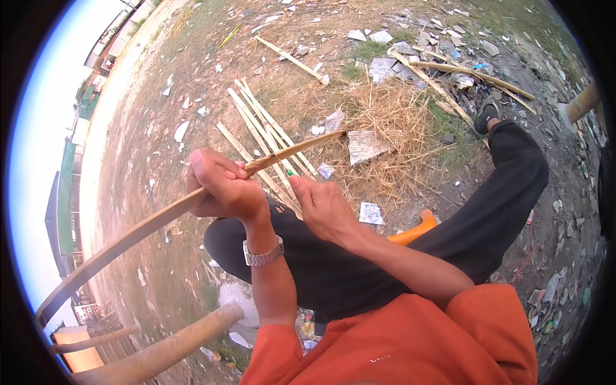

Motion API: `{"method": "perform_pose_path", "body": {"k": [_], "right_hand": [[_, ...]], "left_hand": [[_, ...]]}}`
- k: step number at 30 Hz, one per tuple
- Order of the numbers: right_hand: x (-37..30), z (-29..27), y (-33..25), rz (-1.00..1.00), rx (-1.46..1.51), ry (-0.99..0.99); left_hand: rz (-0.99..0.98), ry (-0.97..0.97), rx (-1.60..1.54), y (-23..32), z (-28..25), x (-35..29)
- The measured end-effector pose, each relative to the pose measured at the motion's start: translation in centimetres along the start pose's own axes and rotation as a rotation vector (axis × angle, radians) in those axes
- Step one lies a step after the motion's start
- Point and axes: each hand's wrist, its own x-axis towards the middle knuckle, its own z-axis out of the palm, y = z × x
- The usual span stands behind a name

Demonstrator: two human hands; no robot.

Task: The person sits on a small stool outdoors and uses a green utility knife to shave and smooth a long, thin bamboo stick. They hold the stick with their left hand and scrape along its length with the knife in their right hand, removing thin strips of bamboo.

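Observation:
A long split bamboo strip (138, 230) runs slantwise from the lower left up toward the middle. My left hand (224, 186), with a metal watch (263, 251) on its wrist, is closed round the strip near its upper part. Just right of it, my right hand (324, 206) is closed, thumb on top, below the strip's far portion. A small green-ended thing (290, 172) sticks out by its thumb; the rest is hidden in the fist. On the ground beyond both hands lie several pale split bamboo strips (260, 131).
Dry straw (398, 128) and a pale flat piece (367, 147) lie ahead. More bamboo pieces (475, 70) lie at far right, near my shoe (486, 117). An orange curved object (416, 230) sits by my leg. A thick bamboo pole (173, 346) stands out at lower left.

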Motion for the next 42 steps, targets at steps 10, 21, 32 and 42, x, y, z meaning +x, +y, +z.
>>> {"method": "perform_pose_path", "body": {"k": [10,21,32,42], "right_hand": [[0.9,1.5,0.8,0.107,-0.079,0.055],[1.7,0.7,4.3,0.212,-0.092,0.032],[2.6,1.2,3.9,0.087,-0.074,0.039],[2.3,1.5,3.3,-0.056,0.010,0.058]], "left_hand": [[-0.073,0.159,0.049,0.0,0.2,0.7],[-0.012,0.089,0.062,-0.1,0.2,0.6],[-0.034,0.109,0.058,-0.2,0.0,1.2],[-0.051,0.123,0.082,-0.2,0.4,0.8]]}}
